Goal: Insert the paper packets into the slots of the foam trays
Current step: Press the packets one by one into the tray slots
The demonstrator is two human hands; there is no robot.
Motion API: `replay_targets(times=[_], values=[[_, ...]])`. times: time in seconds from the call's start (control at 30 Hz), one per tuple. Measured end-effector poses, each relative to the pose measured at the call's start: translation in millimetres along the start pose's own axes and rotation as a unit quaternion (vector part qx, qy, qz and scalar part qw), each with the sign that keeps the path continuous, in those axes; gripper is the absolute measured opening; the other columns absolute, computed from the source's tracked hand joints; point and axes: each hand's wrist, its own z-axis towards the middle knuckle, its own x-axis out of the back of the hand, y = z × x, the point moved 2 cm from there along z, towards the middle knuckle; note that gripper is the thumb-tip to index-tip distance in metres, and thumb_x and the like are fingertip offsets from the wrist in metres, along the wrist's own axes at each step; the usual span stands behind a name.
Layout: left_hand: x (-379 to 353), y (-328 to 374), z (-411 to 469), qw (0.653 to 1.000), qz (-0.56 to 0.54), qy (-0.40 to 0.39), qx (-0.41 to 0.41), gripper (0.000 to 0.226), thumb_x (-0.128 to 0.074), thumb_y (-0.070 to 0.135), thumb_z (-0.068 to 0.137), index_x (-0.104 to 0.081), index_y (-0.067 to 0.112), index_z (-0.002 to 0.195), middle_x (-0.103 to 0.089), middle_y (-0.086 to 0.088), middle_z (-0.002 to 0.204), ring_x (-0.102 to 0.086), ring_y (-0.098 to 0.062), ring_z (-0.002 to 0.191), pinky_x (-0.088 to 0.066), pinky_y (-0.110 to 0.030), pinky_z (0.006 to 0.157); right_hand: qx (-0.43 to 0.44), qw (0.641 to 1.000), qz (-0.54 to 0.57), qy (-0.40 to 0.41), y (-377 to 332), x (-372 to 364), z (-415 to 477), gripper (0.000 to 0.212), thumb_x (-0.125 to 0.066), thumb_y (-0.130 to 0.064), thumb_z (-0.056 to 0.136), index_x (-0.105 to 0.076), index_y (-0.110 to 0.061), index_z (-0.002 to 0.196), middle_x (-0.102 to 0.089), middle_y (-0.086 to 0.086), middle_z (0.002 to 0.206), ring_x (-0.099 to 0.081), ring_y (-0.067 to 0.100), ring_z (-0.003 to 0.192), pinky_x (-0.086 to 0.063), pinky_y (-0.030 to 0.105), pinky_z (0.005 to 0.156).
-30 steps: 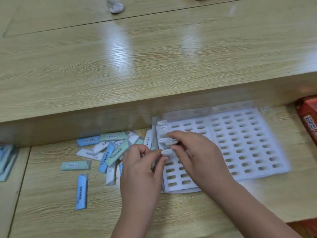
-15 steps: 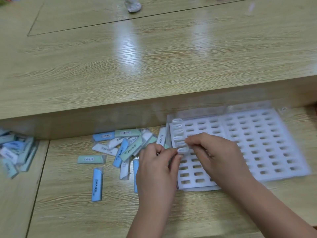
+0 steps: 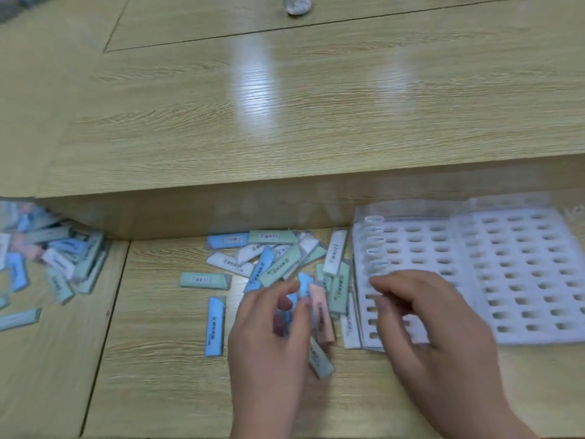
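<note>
A white foam tray (image 3: 522, 264) with many oval slots lies at the right on the lower desk. Several packets (image 3: 375, 240) stand in the upper slots of its left column. Loose blue, green, white and pink paper packets (image 3: 272, 258) lie scattered just left of the tray. My left hand (image 3: 272, 340) hovers over the near end of this pile, its blurred fingers spread next to a blue packet (image 3: 305, 285) and a pink packet (image 3: 323, 315). My right hand (image 3: 421, 315) rests on the tray's left part with curled fingertips at the left column, and I see nothing in it.
A second heap of packets (image 3: 47, 255) lies at the far left, beyond a seam in the desk. A raised wooden ledge (image 3: 285, 213) runs right behind the tray and the pile. A crumpled white object (image 3: 297, 4) sits far back on the upper surface.
My left hand has come off the tray's left column and moved left and down over the loose packets. My right hand stays at the left column. The view has shifted left.
</note>
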Motion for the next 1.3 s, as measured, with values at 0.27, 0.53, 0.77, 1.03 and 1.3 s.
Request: replay_targets(times=[0.27,0.53,0.77,1.03,1.3], values=[[46,-48,33,0.988,0.140,0.037,0.045,0.030,-0.065,0.026,0.087,-0.065,0.029,0.117,-0.054,0.005,0.104,-0.058,-0.010,0.083,-0.037,-0.021,0.064,-0.102,0.968,-0.102,-0.207,-48,-86,5,0.035,-0.055,-0.051,0.092,-0.056,-0.035,0.123,-0.057,-0.015,0.112,-0.058,0.008,0.102,-0.041,0.021,0.077],[53,-58,93,0.947,0.316,-0.034,-0.046,0.036,-0.066,0.026,0.091,-0.066,0.024,0.127,-0.052,-0.010,0.135,-0.043,-0.035,0.116,-0.046,-0.046,0.086,-0.119,0.930,-0.261,-0.229,-54,-125,12,0.045,-0.057,-0.065,0.083,-0.058,-0.025,0.104,-0.053,-0.005,0.100,-0.056,0.017,0.094,-0.042,0.028,0.058],[59,-56,101,0.934,0.345,-0.068,-0.067,0.031,-0.068,0.028,0.089,-0.068,0.019,0.119,-0.062,-0.003,0.127,-0.050,-0.032,0.106,-0.042,-0.044,0.087,-0.155,0.916,-0.278,-0.245,-53,-127,22,0.039,-0.051,-0.056,0.090,-0.054,-0.029,0.119,-0.046,-0.007,0.113,-0.049,0.014,0.106,-0.032,0.028,0.058],[64,-58,103,0.962,0.268,-0.040,-0.026,0.017,-0.073,0.021,0.084,-0.067,0.025,0.099,-0.063,0.007,0.093,-0.050,-0.020,0.090,-0.039,-0.033,0.074,-0.180,0.925,-0.229,-0.244,-54,-124,22,0.019,-0.050,-0.046,0.089,-0.054,-0.032,0.102,-0.049,-0.011,0.104,-0.050,0.013,0.099,-0.035,0.028,0.059],[83,-66,102,0.994,-0.022,-0.048,0.100,0.022,-0.068,0.020,0.090,-0.064,0.040,0.085,-0.068,0.017,0.078,-0.064,-0.001,0.062,-0.060,-0.039,0.057,-0.280,0.946,0.062,-0.153,-41,-75,21,0.012,-0.062,-0.045,0.086,-0.065,-0.035,0.078,-0.063,-0.024,0.064,-0.060,-0.003,0.058,-0.042,0.014,0.050]])
